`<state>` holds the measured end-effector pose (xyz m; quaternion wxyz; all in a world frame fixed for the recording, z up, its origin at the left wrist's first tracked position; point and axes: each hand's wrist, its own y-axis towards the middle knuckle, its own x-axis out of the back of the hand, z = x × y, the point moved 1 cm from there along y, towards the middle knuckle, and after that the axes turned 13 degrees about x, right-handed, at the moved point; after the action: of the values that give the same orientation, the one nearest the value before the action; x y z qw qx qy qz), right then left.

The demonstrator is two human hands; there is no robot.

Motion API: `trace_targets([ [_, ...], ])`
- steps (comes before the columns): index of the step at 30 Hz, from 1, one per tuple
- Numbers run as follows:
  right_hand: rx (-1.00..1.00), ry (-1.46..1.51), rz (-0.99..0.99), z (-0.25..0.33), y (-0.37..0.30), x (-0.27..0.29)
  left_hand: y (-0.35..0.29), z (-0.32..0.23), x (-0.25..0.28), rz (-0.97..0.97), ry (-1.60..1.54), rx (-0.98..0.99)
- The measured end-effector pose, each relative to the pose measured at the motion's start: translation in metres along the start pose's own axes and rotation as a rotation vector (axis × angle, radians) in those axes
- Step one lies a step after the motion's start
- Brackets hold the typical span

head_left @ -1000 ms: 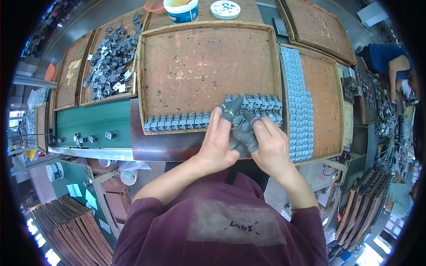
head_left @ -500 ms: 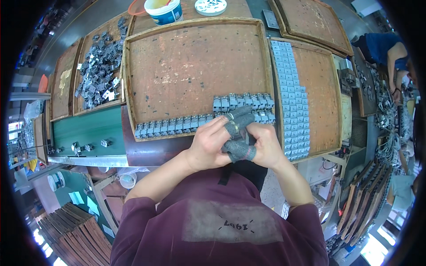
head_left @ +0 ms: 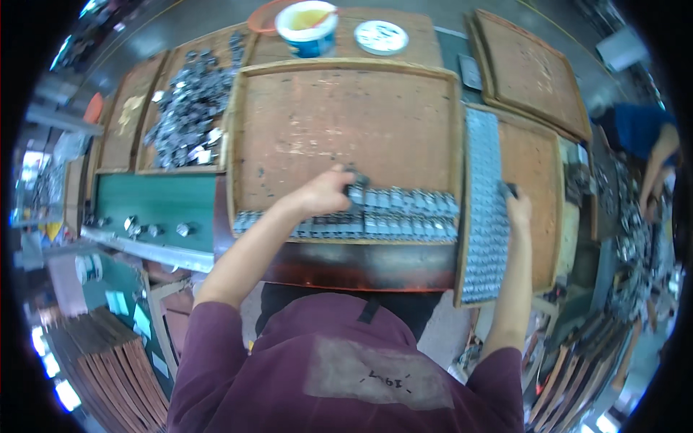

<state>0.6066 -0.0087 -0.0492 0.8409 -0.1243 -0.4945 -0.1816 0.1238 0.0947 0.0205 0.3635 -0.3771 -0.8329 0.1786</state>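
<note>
In the big wooden tray [head_left: 346, 66], my left hand [head_left: 326, 193] closes its fingers on a small grey block [head_left: 356, 193] at the left end of the farther row. Dark fabric covers its fingertips. Along the tray's near edge runs another row of grey blocks [head_left: 325, 227] with metal tops. Over to the right, my right hand [head_left: 518, 211] is at the edge of several columns of grey-blue blocks [head_left: 482, 195] in a second wooden tray [head_left: 547, 238]. Its covered fingertips are pinched together; motion blur hides what they hold, if anything.
A heap of loose metal parts [head_left: 189, 108] fills a tray at the left. A few parts lie on the green surface [head_left: 159, 195]. Behind the big tray stand a tub [head_left: 307, 32] and a white lid with small pieces [head_left: 381, 37]. Another person [head_left: 642, 137] works at the far right.
My hands were together over the big tray's near edge. They have parted: the left onto the farther row's left end, the right over to the right tray. The view has shifted.
</note>
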Motion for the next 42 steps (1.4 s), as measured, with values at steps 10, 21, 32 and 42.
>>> trace_targets([
  [10,-0.285,0.757,0.076,-0.035,0.004,0.012,-0.014,0.031,0.041,-0.363,-0.050,-0.149],
  [21,-0.187,0.781,-0.054,-0.042,0.005,0.002,-0.073,0.182,0.222,-0.864,1.045,0.311],
  [32,-0.040,1.247,-0.336,0.027,-0.042,0.038,-0.090,0.177,0.206,-1.164,0.314,0.286],
  [42,0.113,1.209,-0.012,0.192,-0.122,0.012,-0.119,0.035,0.055,-0.544,-0.649,-0.235],
])
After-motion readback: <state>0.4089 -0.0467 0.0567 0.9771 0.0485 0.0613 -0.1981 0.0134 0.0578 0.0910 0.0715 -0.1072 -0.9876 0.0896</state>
